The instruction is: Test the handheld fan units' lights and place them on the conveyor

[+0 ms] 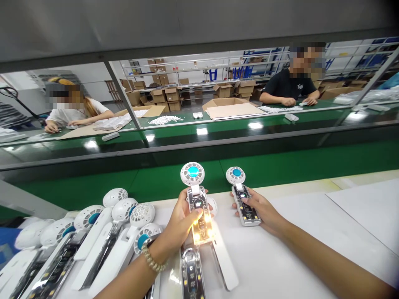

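Observation:
My left hand [183,218] grips a handheld fan [199,238] with a clear body, its lamps glowing yellow and its thumb-side pressed by my thumb. Its round white head [192,173] has a blue centre. In my right hand [260,207] is a second handheld fan [247,209], unlit, held by the body with my thumb on its front near the round button area. Its small white head [236,175] points away from me. Beneath my left hand, more fans lie on the table, among them a white-backed one [226,261] and a clear-bodied one [192,272].
Several more fans [106,241] are piled at the left on the white table [280,265]. Beyond runs a green conveyor belt [274,162] under a metal frame [123,95]. Two people sit across it, with small white parts [166,120] and a flat cardboard box [233,110] between them.

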Available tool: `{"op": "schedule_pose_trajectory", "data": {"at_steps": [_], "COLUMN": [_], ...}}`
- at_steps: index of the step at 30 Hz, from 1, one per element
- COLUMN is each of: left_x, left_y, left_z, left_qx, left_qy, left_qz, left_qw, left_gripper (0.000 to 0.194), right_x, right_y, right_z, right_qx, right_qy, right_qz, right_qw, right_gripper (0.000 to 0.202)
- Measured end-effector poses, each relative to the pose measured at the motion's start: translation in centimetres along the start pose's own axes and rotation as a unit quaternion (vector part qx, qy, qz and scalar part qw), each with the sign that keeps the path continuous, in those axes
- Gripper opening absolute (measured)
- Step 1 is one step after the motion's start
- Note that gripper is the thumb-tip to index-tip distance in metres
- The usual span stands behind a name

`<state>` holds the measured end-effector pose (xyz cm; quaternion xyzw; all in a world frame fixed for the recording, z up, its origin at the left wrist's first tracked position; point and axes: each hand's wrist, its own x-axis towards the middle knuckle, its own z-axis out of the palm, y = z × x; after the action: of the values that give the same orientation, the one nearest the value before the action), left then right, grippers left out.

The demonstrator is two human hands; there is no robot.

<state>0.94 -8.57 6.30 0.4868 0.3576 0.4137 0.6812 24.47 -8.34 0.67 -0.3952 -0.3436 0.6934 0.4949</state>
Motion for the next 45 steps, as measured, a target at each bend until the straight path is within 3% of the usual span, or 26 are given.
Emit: {"op": "schedule_pose_trajectory", "data": {"at_steps": [18, 45], "left_x": [0.21, 0.06], "left_y": [-0.64, -0.57], "left_z": [-0.50, -0.61], "left_qx": [0.021, 0.037], "left_qy": [-0.027, -0.037], "left_qz": [0.035, 0.041], "left_qw": [0.999, 0.998], "left_gripper": [0.051, 0.053], "right_x": [-0.08, -0.12], "right_y": [0.17, 0.20], "right_z": [-0.37, -0.28], "right_qx": [0.004, 0.001], "right_qy": [-0.054, -0.061], "right_qz": [-0.023, -0.029], "right_qw": [0.998, 0.998], "right_gripper": [0.043, 0.048]}}
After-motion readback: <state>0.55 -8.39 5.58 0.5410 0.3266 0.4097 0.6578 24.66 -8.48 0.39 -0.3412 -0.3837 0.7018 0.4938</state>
